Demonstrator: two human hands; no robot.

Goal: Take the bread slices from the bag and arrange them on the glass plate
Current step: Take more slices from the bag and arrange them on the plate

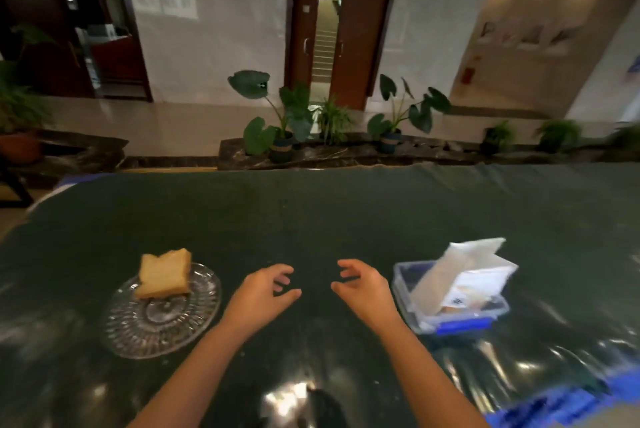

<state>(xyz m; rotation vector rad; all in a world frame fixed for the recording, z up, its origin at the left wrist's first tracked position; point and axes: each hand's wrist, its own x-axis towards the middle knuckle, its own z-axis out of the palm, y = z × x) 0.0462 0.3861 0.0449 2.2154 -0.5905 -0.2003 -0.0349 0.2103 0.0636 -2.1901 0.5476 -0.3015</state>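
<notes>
A ribbed glass plate (138, 330) lies on the dark table at the left. A stack of bread slices (164, 273) rests on its far half. At the right, a white bread bag (460, 275) stands tilted inside a clear plastic box with blue clips (460, 325). Between plate and box, my left hand (261, 297) and my right hand (363, 289) hover over the table. Both have curled, spread fingers and hold nothing.
The table wears a glossy dark green cover (346, 213) whose far edge runs across the middle of the view. Potted plants (287, 116) line a ledge behind it. A blue surface (561, 403) shows at the near right corner.
</notes>
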